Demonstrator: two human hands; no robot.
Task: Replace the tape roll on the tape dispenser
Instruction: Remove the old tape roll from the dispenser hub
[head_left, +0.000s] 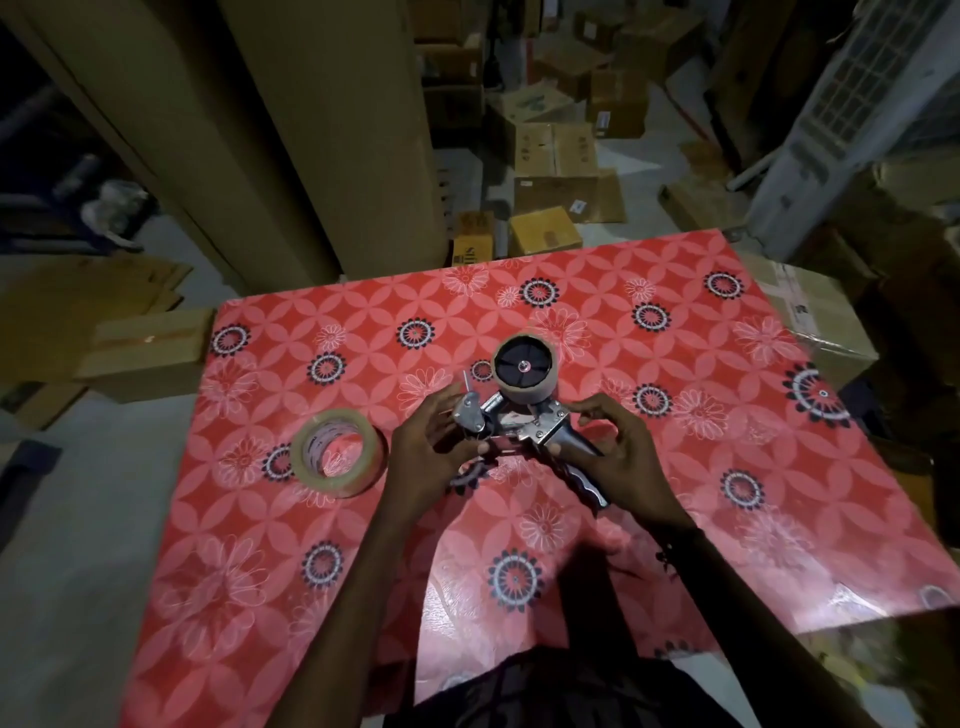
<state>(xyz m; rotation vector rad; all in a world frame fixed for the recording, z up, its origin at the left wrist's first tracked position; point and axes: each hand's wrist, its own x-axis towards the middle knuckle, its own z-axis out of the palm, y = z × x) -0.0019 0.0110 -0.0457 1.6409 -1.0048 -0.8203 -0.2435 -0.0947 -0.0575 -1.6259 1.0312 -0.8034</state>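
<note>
A metal hand-held tape dispenser (524, 423) is held just above the red flowered table (675, 467). On its black hub sits an empty brown cardboard core (524, 370), facing up. My left hand (431, 449) grips the dispenser's front end by the metal roller and blade. My right hand (618, 457) holds its handle side, thumb and forefinger pinched near the frame. A full roll of clear tape (338, 452) lies flat on the table, to the left of my left hand and apart from it.
A cardboard box (150, 353) stands off the table's left edge and a wrapped box (815, 317) off the right. Tall cardboard sheets (291, 135) lean behind the table. Several cartons (561, 156) litter the floor beyond.
</note>
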